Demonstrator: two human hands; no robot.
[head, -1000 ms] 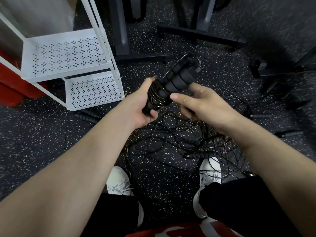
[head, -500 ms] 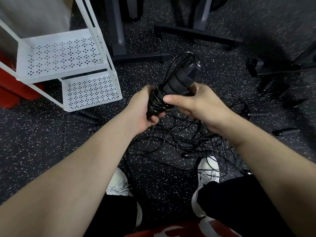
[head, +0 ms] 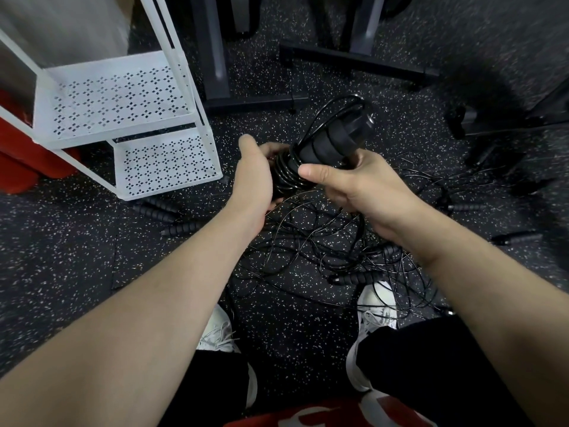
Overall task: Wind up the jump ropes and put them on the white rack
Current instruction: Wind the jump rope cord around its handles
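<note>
A person stands over a dark speckled floor (head: 77,272), looking down at both bare forearms stretched forward. Between the hands is one jump rope (head: 326,143): its two black handles lie side by side, with cord coiled tightly round their lower part and a loose loop arching above the upper ends.

The left hand (head: 255,177) is curled round the coiled lower end. The right hand (head: 348,183) grips the handles just above the coils, thumb laid across the front and fingers wrapped behind. Both hands are clamped on the bundle, held above the floor, just to the right of the rack (head: 123,97).

This rope looks nearly wound, though cord seems to trail down from it towards the floor, so the winding is probably unfinished. The white rack stands at upper left, and the two perforated shelves in view hold no rope. Below the hands lies a tangle (head: 332,248) of thin black cords, and more loose handles (head: 157,211) rest near the rack's foot. By that showing, most of the job remains.
</note>
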